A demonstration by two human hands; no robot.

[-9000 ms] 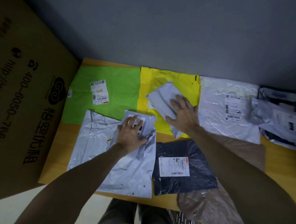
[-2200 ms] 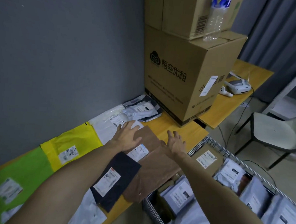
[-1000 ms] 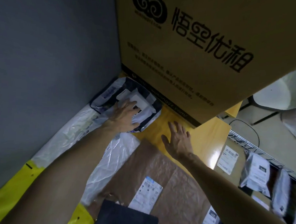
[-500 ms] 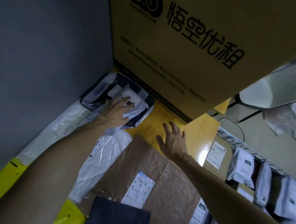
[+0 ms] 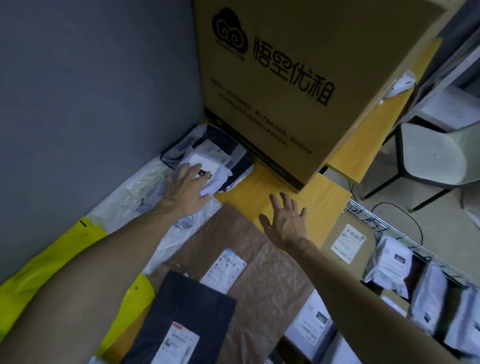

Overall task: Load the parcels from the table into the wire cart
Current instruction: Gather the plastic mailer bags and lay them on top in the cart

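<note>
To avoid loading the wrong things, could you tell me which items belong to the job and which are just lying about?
Job: white parcel under the left hand, brown parcel, dark parcel, yellow parcel, clear parcel, wire cart.
Lying about: cardboard box, chair, floor cable.

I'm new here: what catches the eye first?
A big cardboard box with black printing towers at the far end of the table. Beside it the left hand rests on a small white parcel; the right hand spreads open by a brown parcel. A wire cart holding parcels stands at right.
</note>
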